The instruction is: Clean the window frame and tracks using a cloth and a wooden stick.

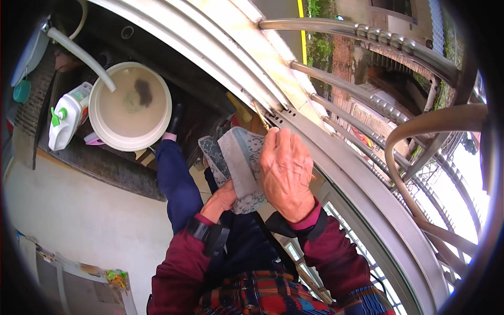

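My left hand (223, 200) grips a folded cloth (240, 157), grey-white with a blue-green floral pattern. Much of that hand is hidden under the fabric. Beside the cloth, my right hand (285, 169) is closed around a thin brass-coloured rod (260, 115). The rod's tip points to the end of the grooves in a pale metal window track (291, 122); whether it touches the metal I cannot tell. To the left stands a white plastic bucket (98, 132) of cloudy water (118, 114), with a dark lump (143, 93) in it.
A white jug with a green cap (65, 118) leans beside the bucket, near a pale hose (82, 53). Metal security bars (346, 82) and a curved brown rail (397, 149) run along the right. My trousered leg (177, 177) is below the bucket.
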Action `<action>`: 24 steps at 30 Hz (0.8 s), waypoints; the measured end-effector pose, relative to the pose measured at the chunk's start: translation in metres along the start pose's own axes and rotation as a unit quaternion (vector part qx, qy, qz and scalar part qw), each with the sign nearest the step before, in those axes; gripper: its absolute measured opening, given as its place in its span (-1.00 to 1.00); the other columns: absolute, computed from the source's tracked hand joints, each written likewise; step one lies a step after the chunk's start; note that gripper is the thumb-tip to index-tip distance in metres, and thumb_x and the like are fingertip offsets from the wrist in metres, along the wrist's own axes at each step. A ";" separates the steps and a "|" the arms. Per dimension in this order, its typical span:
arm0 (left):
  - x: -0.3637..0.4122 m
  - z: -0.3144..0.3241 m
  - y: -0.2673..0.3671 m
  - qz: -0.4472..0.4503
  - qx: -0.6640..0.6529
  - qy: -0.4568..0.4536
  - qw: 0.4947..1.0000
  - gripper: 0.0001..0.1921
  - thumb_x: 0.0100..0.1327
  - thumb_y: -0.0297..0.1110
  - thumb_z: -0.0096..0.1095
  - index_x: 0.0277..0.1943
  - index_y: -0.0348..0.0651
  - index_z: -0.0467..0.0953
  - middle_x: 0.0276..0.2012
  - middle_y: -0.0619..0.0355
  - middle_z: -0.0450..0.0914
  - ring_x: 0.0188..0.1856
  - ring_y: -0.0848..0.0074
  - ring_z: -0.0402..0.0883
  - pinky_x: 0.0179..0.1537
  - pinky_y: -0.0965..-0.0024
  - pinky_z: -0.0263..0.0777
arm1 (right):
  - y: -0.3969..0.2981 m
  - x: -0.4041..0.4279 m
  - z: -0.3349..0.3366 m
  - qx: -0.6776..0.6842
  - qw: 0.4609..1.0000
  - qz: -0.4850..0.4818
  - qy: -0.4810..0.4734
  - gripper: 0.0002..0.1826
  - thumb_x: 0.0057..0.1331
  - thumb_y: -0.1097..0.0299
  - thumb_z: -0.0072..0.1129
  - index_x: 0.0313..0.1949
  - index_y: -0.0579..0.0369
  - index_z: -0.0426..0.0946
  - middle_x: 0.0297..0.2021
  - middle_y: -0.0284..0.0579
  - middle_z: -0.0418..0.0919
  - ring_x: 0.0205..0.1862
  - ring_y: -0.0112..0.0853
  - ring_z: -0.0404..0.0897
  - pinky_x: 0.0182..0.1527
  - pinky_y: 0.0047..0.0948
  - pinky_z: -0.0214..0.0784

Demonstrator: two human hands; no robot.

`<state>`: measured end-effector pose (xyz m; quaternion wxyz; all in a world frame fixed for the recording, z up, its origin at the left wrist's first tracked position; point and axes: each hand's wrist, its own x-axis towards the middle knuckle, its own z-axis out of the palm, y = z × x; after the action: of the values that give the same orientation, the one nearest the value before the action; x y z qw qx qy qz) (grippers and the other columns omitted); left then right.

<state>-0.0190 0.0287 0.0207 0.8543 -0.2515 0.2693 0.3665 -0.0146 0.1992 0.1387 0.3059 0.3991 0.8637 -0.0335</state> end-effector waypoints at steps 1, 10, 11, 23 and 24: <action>0.000 -0.006 -0.002 0.001 -0.017 -0.017 1.000 -0.46 0.08 -0.31 0.28 0.14 -0.19 0.31 -0.01 0.21 0.44 -0.01 0.54 0.43 0.03 0.44 0.33 | 0.003 -0.005 0.000 0.000 1.000 0.004 0.001 -0.72 -0.09 0.52 0.05 -0.30 0.26 0.37 -0.48 -0.09 0.28 -0.41 -0.28 0.43 -0.47 -0.36 0.32; 0.007 -0.014 -0.008 -0.003 -0.053 -0.046 0.998 -0.40 0.06 -0.26 0.32 0.16 -0.15 0.28 0.02 0.17 0.43 0.02 0.48 0.44 0.05 0.36 0.34 | 0.003 -0.021 0.028 0.139 0.984 0.042 -0.100 -0.42 0.01 0.60 -0.01 0.09 0.39 0.16 -0.41 0.05 0.34 -0.49 -0.13 0.49 -0.50 -0.33 0.38; 0.008 -0.017 -0.010 0.012 -0.048 -0.054 0.997 -0.40 0.07 -0.23 0.33 0.16 -0.12 0.28 0.04 0.15 0.44 0.04 0.44 0.45 0.07 0.31 0.36 | 0.003 -0.021 0.032 0.183 0.978 0.063 -0.082 -0.43 0.02 0.60 -0.02 0.09 0.41 0.15 -0.42 0.08 0.35 -0.50 -0.08 0.49 -0.49 -0.30 0.38; -0.002 -0.010 -0.003 0.011 -0.071 -0.050 0.996 -0.29 0.00 -0.25 0.37 0.22 -0.14 0.21 0.06 0.19 0.39 0.08 0.49 0.38 0.09 0.36 0.29 | 0.014 -0.022 0.031 0.471 0.875 0.111 0.000 -0.57 0.17 0.60 -0.14 0.07 0.35 0.24 -0.61 0.01 0.37 -0.67 -0.35 0.36 -0.61 -0.42 0.22; -0.003 -0.009 -0.002 0.008 -0.072 -0.049 0.996 -0.29 0.00 -0.25 0.37 0.22 -0.14 0.21 0.06 0.19 0.39 0.08 0.49 0.38 0.09 0.36 0.29 | 0.012 -0.019 0.033 0.580 0.785 0.215 -0.027 -0.59 0.22 0.55 -0.17 0.09 0.33 0.23 -0.58 -0.07 0.39 -0.67 -0.46 0.34 -0.62 -0.51 0.20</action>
<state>-0.0214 0.0208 0.0167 0.8435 -0.2916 0.2019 0.4034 0.0198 0.1847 0.1246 0.0399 0.6758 0.5647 -0.4720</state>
